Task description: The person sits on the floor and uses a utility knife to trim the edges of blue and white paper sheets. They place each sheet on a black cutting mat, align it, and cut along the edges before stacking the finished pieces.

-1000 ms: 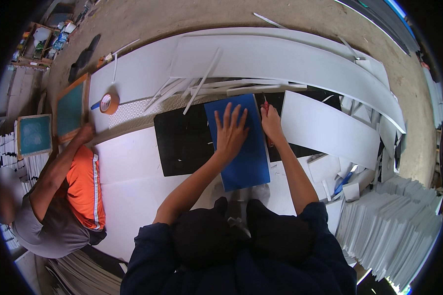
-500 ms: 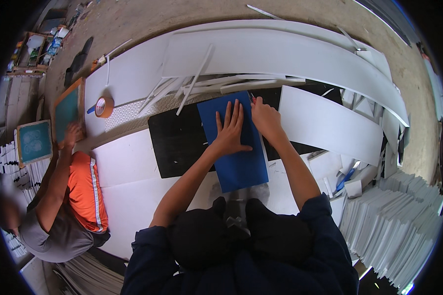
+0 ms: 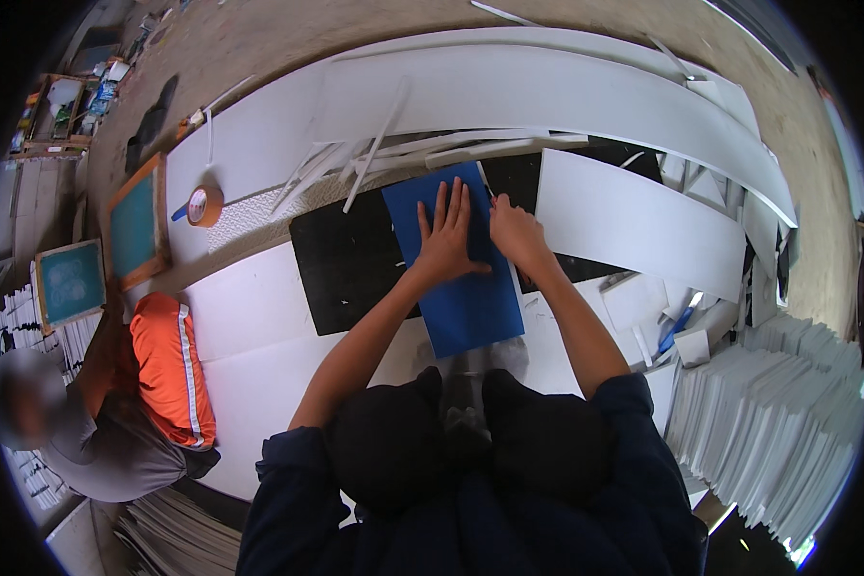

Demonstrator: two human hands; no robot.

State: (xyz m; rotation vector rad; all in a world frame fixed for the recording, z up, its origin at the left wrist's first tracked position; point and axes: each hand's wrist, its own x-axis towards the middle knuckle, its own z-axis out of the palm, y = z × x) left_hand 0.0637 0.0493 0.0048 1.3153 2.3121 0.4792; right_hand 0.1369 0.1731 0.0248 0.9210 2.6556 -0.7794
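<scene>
1. Far left in my view, I have a co-worker (image 3: 139, 446) in grey and orange, near a wood-framed teal panel (image 3: 134, 226); a roll of brown tape (image 3: 204, 206) lies to the right of that panel.
2. Next comes the black mat (image 3: 346, 274), with the blue board (image 3: 470, 317) laid across it, its near end reaching past the mat.
3. My left hand (image 3: 444, 245) is open and flat on the board, fingers spread, thumb out toward the right edge.
4. My right hand (image 3: 518, 235) is closed around a red tool (image 3: 493, 202), mostly hidden, at that edge. I judge the step to be a cut or score guided by the board; the next move calls for firm left-hand pressure, a straight pull and the thumb kept clear.
5. Farther right, I see a white panel (image 3: 638, 226) partly over the mat, a blue-handled tool (image 3: 680, 324) among offcuts, and stacked white sheets (image 3: 763, 422).
</scene>
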